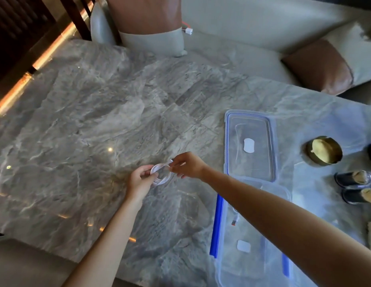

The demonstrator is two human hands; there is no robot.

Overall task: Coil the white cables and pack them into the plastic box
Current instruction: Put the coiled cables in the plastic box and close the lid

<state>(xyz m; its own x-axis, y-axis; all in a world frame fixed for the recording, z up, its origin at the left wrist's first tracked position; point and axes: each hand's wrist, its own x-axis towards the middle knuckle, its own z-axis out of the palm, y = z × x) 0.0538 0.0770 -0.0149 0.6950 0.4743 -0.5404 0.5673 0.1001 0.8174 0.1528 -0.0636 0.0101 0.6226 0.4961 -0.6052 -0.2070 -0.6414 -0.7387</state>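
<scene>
At the near right corner of the tabletop (97, 112) stands the clear plastic box (248, 270), open at the top, with a blue clip (216, 224) folded out along its left side. The right forearm crosses above the box. A small grey and red plug (235, 221) shows inside it, just beside the forearm; what it belongs to cannot be told.

Further in, towards the middle of the grey marble top and left of the box, both hands hold the white cable (160, 174), wound into a small round coil just above the surface. The left hand (140, 180) grips the near left side of the coil, fingers and thumb curled round the loops. The right hand (187, 165) pinches the cable at the coil's far right side, where a short free end (170, 161) sticks out between the fingertips.

Beyond the box, touching or nearly touching its far end, the clear lid (251, 162) with its blue seal lies flat on the tabletop. Along the right edge sit a round brass dish (324, 151) and, nearer, two dark little jars (355, 179) with pale tops.

Past the far edge is a pale sofa with a brown and grey cushion (151, 25) at the left, a small white connector (188, 31) just beside it, and a second cushion (325, 67) at the right
</scene>
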